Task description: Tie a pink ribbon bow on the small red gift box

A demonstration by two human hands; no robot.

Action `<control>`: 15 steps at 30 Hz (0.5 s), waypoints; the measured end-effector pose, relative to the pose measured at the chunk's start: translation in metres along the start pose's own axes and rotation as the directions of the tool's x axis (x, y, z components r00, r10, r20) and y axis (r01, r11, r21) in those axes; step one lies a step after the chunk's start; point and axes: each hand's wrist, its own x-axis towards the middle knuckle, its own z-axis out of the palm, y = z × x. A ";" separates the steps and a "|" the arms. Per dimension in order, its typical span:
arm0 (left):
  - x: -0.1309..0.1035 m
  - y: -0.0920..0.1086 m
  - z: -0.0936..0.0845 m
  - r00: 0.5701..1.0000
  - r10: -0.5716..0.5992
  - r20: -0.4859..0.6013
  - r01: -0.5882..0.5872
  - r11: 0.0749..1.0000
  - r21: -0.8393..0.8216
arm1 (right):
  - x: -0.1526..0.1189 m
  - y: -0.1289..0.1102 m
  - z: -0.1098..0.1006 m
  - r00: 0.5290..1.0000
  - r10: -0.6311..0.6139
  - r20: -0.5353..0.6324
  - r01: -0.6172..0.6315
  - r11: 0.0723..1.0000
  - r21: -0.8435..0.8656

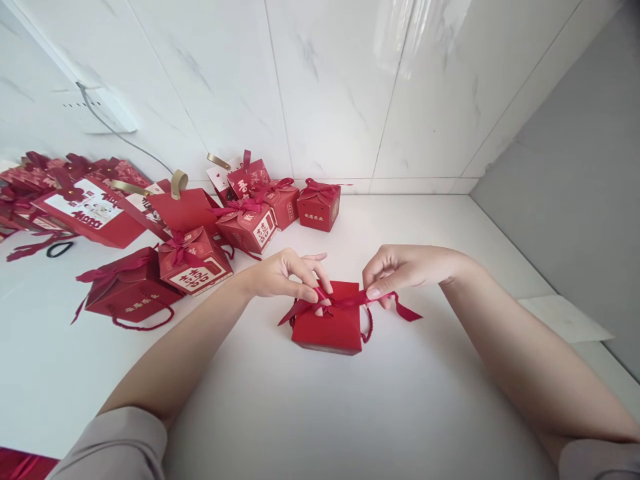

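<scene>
One red box [327,335], left hand [293,279] pinching ribbon [349,301] on top, right hand [406,268] clamped on same ribbon

A red gift box [327,333] sits on the white surface [320,420]; a crimson ribbon [350,301] crosses its top, tails reaching past both sides.

ribbon [347,302] partly hidden behind left hand [286,275], leftmost boxes [20,179] cut off at edge
</scene>
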 end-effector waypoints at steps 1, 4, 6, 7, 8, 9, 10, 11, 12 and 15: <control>0.001 -0.002 0.000 1.000 -0.007 -0.017 0.007 1.000 0.003 | 0.000 0.000 0.000 0.999 -0.038 -0.008 0.038 0.999 0.036; 0.002 -0.009 0.000 0.995 -0.040 -0.096 0.040 0.999 -0.003 | 0.002 -0.001 0.001 0.984 -0.161 -0.077 0.169 0.981 0.100; 0.003 -0.013 0.000 0.984 -0.071 -0.161 0.072 0.997 -0.002 | 0.005 0.000 0.003 0.963 -0.228 -0.143 0.246 0.961 0.124; 0.003 -0.014 0.001 0.977 -0.090 -0.193 0.091 0.996 -0.001 | 0.007 0.000 0.005 0.951 -0.255 -0.177 0.280 0.950 0.137; 0.004 -0.015 0.001 0.969 -0.109 -0.222 0.111 0.994 0.000 | 0.009 0.001 0.006 0.940 -0.272 -0.207 0.305 0.940 0.151; 0.004 -0.016 0.002 0.960 -0.126 -0.250 0.130 0.992 -0.001 | 0.011 0.002 0.008 0.932 -0.281 -0.230 0.322 0.932 0.166; 0.005 -0.016 0.003 0.952 -0.143 -0.270 0.147 0.989 -0.003 | 0.013 0.002 0.009 0.927 -0.284 -0.246 0.332 0.926 0.180; 0.005 -0.016 0.004 0.945 -0.159 -0.285 0.165 0.986 -0.003 | 0.015 0.003 0.010 0.923 -0.283 -0.260 0.337 0.922 0.191; 0.005 -0.015 0.005 0.940 -0.172 -0.296 0.181 0.984 0.004 | 0.016 0.003 0.012 0.922 -0.277 -0.272 0.335 0.921 0.199; 0.005 -0.012 0.007 0.935 -0.188 -0.301 0.213 0.976 0.053 | 0.020 0.004 0.016 0.917 -0.250 -0.311 0.320 0.927 0.198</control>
